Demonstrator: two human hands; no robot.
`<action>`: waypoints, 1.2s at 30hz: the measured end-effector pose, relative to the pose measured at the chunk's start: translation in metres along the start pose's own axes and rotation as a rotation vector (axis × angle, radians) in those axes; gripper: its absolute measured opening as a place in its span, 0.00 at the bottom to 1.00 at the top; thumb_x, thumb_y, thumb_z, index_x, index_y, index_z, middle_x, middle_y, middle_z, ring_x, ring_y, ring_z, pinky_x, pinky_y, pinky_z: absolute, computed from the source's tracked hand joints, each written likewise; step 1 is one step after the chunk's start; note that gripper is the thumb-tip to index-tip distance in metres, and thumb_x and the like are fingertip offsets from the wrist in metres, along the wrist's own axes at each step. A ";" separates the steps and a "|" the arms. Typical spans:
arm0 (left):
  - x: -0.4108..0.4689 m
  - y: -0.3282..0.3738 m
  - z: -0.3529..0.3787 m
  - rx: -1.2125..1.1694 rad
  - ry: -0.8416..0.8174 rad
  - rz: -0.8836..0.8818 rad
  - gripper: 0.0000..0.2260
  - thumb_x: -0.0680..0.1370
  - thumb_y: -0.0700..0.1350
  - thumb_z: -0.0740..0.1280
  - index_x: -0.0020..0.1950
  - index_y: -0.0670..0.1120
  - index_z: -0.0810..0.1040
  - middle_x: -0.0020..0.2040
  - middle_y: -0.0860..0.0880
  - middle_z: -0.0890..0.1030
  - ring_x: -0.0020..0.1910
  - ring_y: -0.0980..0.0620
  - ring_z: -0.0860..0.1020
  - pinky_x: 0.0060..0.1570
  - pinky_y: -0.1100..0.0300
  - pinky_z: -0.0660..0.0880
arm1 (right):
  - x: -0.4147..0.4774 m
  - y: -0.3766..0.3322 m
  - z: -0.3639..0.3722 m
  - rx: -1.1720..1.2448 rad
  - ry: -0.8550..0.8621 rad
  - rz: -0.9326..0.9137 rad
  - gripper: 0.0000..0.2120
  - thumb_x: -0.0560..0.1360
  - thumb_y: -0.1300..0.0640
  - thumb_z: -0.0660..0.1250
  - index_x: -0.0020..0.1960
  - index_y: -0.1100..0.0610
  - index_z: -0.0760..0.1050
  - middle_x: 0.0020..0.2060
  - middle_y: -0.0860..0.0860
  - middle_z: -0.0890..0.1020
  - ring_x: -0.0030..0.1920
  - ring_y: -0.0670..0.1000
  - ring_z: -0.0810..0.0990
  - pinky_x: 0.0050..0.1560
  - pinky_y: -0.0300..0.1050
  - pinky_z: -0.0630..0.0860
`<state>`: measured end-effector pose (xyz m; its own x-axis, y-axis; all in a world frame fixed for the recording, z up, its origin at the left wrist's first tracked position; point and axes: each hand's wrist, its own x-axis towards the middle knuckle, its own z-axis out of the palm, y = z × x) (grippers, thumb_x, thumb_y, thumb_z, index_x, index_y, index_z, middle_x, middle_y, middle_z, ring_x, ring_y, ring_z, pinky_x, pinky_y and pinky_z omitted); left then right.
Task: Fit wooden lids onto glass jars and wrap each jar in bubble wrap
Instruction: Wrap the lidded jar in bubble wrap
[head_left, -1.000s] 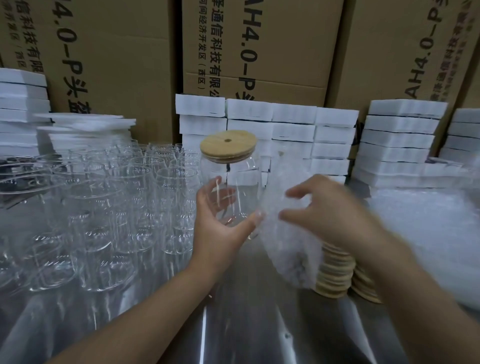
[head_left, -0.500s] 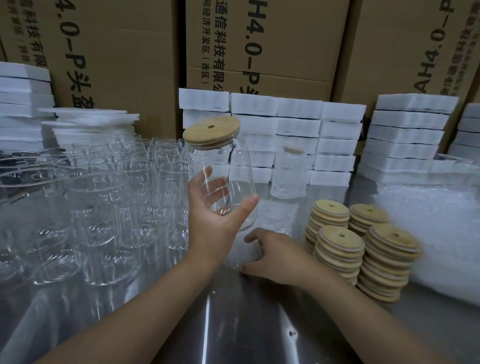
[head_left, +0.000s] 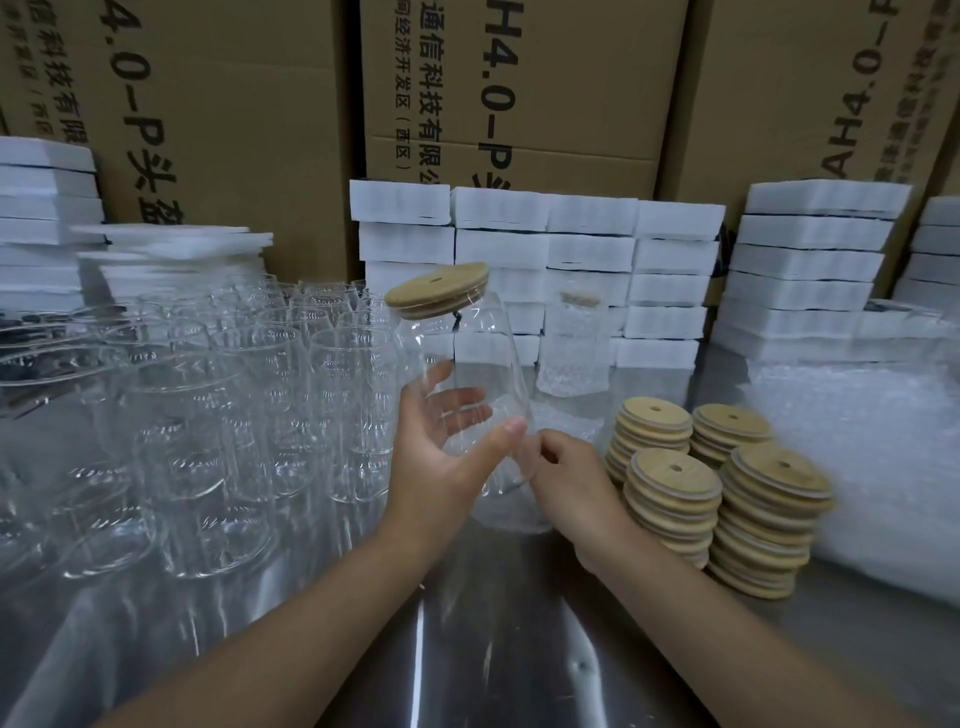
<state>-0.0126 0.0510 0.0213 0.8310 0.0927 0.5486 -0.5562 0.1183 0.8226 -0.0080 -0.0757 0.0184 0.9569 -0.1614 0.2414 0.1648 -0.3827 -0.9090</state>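
Observation:
My left hand (head_left: 441, 457) grips a clear glass jar (head_left: 467, 358) around its lower half and holds it above the table, tilted to the left. A round wooden lid (head_left: 439, 288) with a small hole sits on the jar's mouth. Under and beside the jar's base, my right hand (head_left: 576, 483) pinches the edge of a bubble wrap sheet (head_left: 511, 512) lying on the table. Several stacks of wooden lids (head_left: 675, 499) stand just right of that hand. A jar wrapped in bubble wrap (head_left: 574, 345) stands upright farther back.
Many empty glass jars (head_left: 208, 405) crowd the left half of the steel table (head_left: 493, 649). A pile of bubble wrap (head_left: 872, 457) lies at the right. White foam blocks (head_left: 587, 260) are stacked at the back, before tall cardboard boxes (head_left: 519, 88).
My right hand has come down from beside the jar to the table and taken hold of the bubble wrap near the jar's base. The jar in my left hand has tilted leftward.

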 end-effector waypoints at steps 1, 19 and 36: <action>0.000 -0.001 0.000 0.012 -0.003 -0.002 0.34 0.58 0.59 0.75 0.62 0.59 0.68 0.56 0.48 0.79 0.55 0.51 0.81 0.57 0.46 0.79 | 0.000 0.000 0.001 0.004 0.023 -0.017 0.14 0.78 0.48 0.65 0.34 0.49 0.75 0.29 0.41 0.77 0.33 0.41 0.73 0.33 0.34 0.67; 0.001 -0.016 -0.002 0.231 -0.076 0.019 0.45 0.56 0.63 0.77 0.68 0.65 0.60 0.64 0.65 0.70 0.65 0.72 0.67 0.63 0.59 0.70 | -0.014 -0.014 0.001 0.113 0.003 -0.236 0.30 0.63 0.21 0.48 0.57 0.34 0.69 0.51 0.38 0.78 0.51 0.41 0.78 0.54 0.52 0.77; -0.002 -0.002 0.001 0.377 -0.140 0.101 0.35 0.67 0.49 0.70 0.71 0.58 0.60 0.70 0.55 0.66 0.71 0.57 0.64 0.70 0.62 0.62 | -0.015 -0.022 -0.007 0.196 0.368 -0.353 0.41 0.54 0.35 0.76 0.63 0.48 0.68 0.51 0.33 0.77 0.54 0.35 0.77 0.56 0.48 0.78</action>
<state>-0.0133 0.0499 0.0184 0.7802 -0.0533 0.6232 -0.6138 -0.2573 0.7464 -0.0273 -0.0711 0.0369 0.6941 -0.3749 0.6146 0.5360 -0.3008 -0.7888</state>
